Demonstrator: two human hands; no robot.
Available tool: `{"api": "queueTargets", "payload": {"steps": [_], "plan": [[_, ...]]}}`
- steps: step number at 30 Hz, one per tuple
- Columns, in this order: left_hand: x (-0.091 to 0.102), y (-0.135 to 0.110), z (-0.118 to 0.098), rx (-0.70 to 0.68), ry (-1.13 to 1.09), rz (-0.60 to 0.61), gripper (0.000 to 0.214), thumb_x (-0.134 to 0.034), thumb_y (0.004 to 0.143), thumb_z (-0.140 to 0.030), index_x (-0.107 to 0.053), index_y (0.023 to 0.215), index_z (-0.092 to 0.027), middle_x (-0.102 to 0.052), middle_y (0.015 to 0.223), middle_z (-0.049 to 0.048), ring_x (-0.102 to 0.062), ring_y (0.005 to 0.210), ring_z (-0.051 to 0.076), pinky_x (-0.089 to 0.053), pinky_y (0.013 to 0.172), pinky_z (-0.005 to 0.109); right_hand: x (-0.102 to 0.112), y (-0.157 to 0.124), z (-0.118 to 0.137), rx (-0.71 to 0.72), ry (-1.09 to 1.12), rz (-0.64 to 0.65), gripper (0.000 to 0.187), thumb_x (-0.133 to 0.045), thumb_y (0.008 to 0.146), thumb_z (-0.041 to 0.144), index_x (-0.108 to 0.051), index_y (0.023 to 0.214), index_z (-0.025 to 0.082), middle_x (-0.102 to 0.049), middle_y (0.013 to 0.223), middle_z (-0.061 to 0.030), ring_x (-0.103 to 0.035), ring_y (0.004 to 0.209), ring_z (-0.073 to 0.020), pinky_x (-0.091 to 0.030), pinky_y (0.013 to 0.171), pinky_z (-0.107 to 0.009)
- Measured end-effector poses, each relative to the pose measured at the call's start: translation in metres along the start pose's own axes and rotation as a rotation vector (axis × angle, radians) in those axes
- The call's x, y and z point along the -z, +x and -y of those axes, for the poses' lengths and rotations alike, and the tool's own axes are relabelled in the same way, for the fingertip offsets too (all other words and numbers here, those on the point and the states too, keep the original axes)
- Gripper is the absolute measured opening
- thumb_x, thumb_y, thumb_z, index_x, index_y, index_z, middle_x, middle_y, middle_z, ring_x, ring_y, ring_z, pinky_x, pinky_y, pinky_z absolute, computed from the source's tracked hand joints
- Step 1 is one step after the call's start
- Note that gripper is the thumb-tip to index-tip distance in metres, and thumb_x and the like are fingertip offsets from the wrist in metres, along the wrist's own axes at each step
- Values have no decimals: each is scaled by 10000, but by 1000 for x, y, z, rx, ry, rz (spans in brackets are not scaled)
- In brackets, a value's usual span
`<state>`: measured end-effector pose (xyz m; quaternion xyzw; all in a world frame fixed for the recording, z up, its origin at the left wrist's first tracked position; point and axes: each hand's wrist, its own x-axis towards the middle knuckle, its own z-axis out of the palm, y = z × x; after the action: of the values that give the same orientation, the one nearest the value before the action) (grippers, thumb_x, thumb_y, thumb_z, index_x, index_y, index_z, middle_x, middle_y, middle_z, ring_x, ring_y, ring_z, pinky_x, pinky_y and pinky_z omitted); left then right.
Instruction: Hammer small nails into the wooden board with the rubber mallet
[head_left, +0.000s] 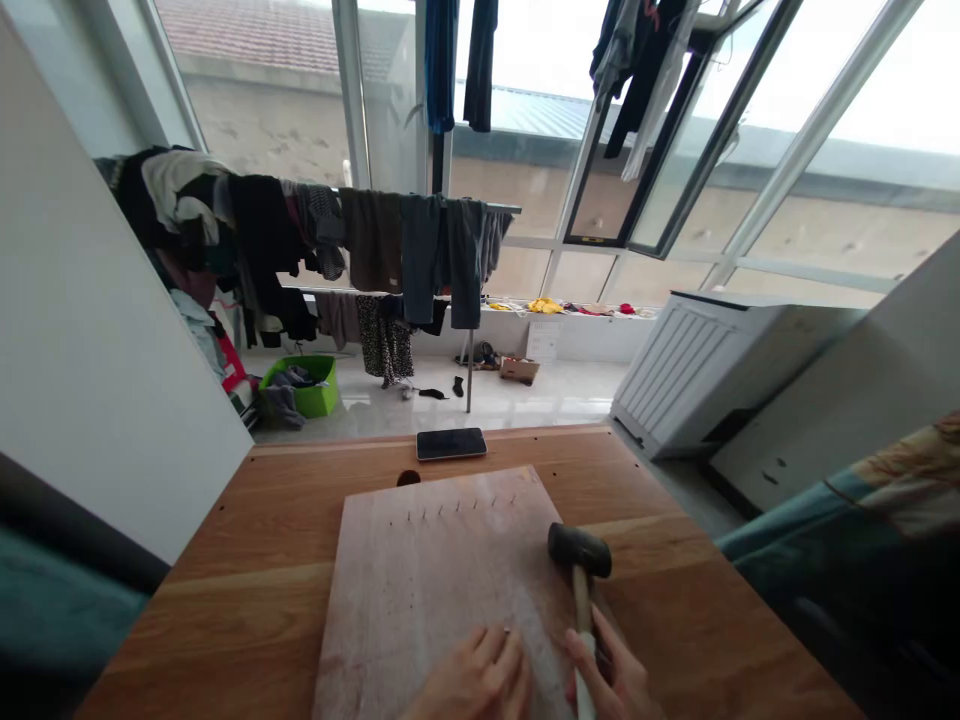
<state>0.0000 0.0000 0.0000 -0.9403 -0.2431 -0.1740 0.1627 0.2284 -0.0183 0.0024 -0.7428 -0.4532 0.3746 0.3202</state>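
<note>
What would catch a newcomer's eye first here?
The black mallet, gripped by the right hand, has its head at the right edge of the pale board, with the left hand resting on the board beside it. A row of small nails runs across its far end. Beyond the table, a drying rack hangs full of clothes.

The right hand [611,680] holds a hammer [581,575] by its pale handle; its black head rests on a wooden board [442,580]; the left hand [472,685] lies flat on the board near small nails [450,510] in a row; a phone [451,443] lies on the table [247,580] behind the board.
</note>
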Motion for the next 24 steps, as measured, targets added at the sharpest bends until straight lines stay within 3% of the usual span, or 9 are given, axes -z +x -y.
{"api": "queueTargets", "payload": {"steps": [5, 11, 18, 24], "plan": [[24, 2, 21, 116, -22, 163, 171, -579, 939, -201, -664, 1059, -114, -695, 889, 60, -632, 786, 205, -492, 703, 318, -2, 1, -2, -3, -106, 14, 809, -540, 751, 718, -648, 1340, 174, -780, 755, -42, -754, 864, -285, -557, 732, -271], [24, -1, 29, 237, 72, 259, 132, -598, 894, -140, -670, 1004, -128, -675, 841, 66, -622, 735, 208, -469, 617, 313, -2, 2, -5, 8, -63, 18, 828, -565, 742, 694, -617, 1378, 166, -806, 958, -71, -732, 1022, -314, -549, 804, -289], [25, -3, 27, 276, 157, 219, 234, -616, 845, -103, -674, 1072, -91, -673, 779, 70, -624, 675, 211, -477, 582, 314, -15, -7, -2, 62, -135, -123, 792, -440, 826, 689, -620, 1369, 141, -802, 946, -84, -723, 1034, -319, -527, 821, -316], [33, -3, 38, 229, 94, 243, 87, -609, 841, -59, -653, 874, -126, -668, 769, 63, -624, 665, 214, -495, 598, 327, -14, -9, 4, 65, -143, -162, 722, -480, 821, 667, -658, 1322, 178, -799, 1017, -85, -722, 1055, -312, -541, 817, -301]]}}
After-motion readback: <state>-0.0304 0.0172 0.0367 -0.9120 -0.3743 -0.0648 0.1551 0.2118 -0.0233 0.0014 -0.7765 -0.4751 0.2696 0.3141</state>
